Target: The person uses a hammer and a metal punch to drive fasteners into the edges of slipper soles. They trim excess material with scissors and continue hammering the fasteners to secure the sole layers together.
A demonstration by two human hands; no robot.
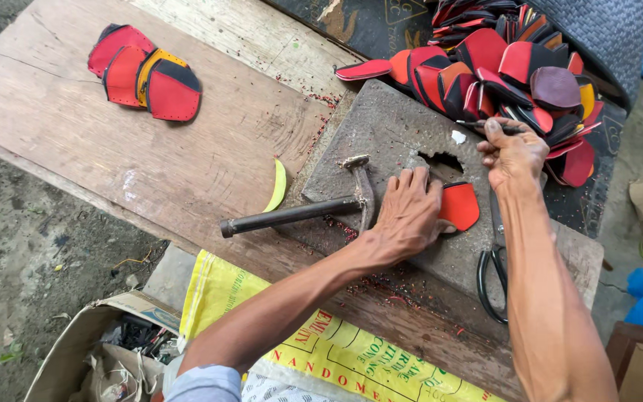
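We see the left hand pressed flat, fingers spread, on a red-and-black cut piece lying on a grey, pitted slab, while the right hand pinches a thin dark tool, fingers closed round it. A rusty hammer rests beside the left hand on the worn wooden counter. Heaped red, orange and black pieces lie beyond, and scissors sit under the right forearm.

hands pressing red piece, hammer
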